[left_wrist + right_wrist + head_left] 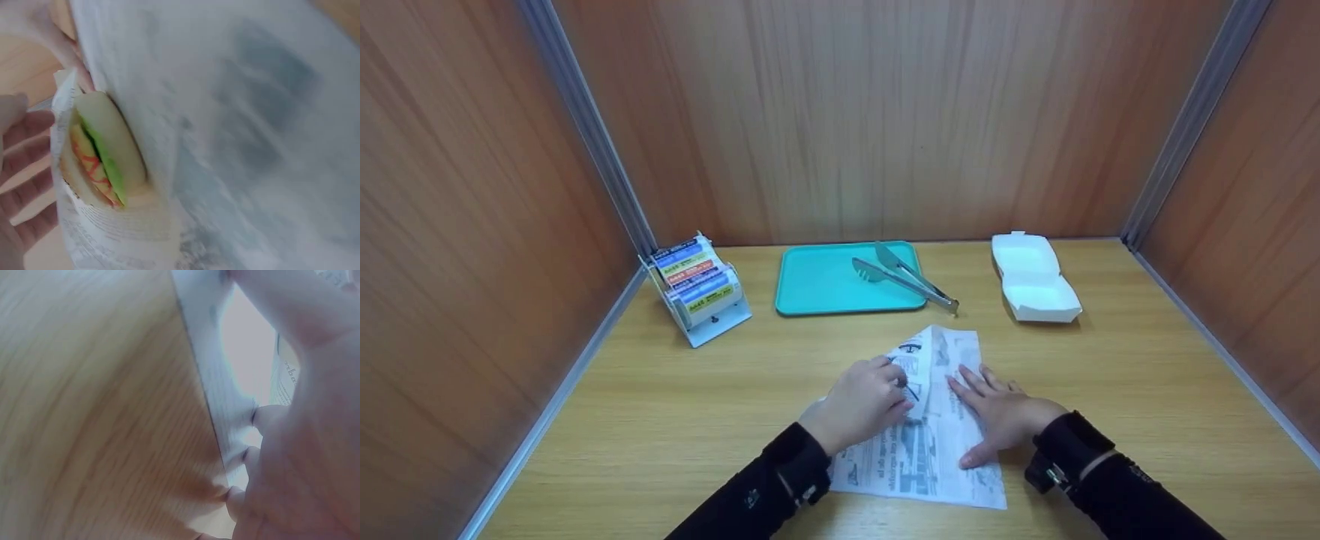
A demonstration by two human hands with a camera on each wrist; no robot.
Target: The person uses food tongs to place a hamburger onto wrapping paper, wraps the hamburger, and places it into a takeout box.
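A sheet of newspaper-print wrapping paper [915,457] lies on the table, its left side folded over toward the middle. Inside the fold, the left wrist view shows a sandwich in a pale bun [118,140], with green lettuce and a yellow filling streaked with red sauce. From above, the paper and the left hand hide it. My left hand [862,401] is over the folded flap, its fingers [28,152] reaching to the paper's edge beside the sandwich. My right hand [1001,416] rests on the sheet's right part with fingers spread, close to the right edge.
Behind the paper lies a turquoise tray [817,281] with metal tongs [907,281] across its right side. An opened white clamshell box [1039,281] stands at the back right. A holder with a printed roll [697,281] stands at the left. Wooden panels enclose the table.
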